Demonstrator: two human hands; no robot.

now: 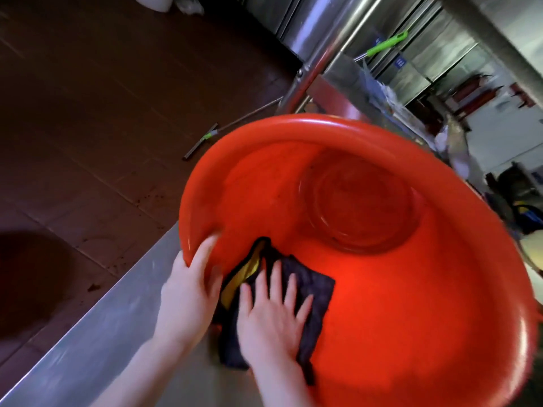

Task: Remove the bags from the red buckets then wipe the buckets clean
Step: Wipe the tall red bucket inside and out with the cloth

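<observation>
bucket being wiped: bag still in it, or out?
Out. The red bucket shows bare plastic inside; only the dark cloth under the right hand is in it.

- Single head-mounted wide-angle view, tilted, looking steeply down and forward.
- Close range: red bucket (367,230) fills the frame centre, both forearms entering from the bottom edge.
- Floor (88,98) upper left.

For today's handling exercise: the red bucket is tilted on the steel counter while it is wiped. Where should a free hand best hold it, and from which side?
Grip the rolled rim of the bucket at its near left edge, coming from the left, as the left hand does. The thick lip probably gives the fingers purchase, and this side leaves the inside open for the right hand pressing the cloth.
</observation>
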